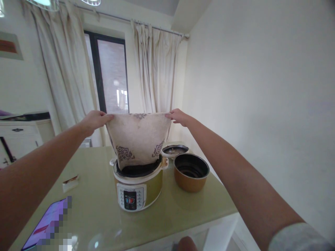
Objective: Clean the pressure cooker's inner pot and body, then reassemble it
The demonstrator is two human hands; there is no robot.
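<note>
Stretched between my two hands hangs a beige cloth (138, 134) with dark scroll patterns in its lower corners. My left hand (96, 120) pinches its upper left corner. At the upper right corner my right hand (179, 116) grips it in the same way. The cloth's lower edge hangs at the opening of a white and gold-green rice cooker (154, 186), whose lid is off; whether it touches the inside I cannot tell. Right of the cooker stands its inner pot (191, 181), gold outside and dark inside. A detached lid (175, 150) lies behind the pot.
A phone with a lit screen (47, 221) lies at the front left of the green tabletop (89, 195). Behind it is a small whitish piece with a brown strip (70, 183). A white wall (261, 87) runs along the right; a white cabinet (26, 134) stands at the left.
</note>
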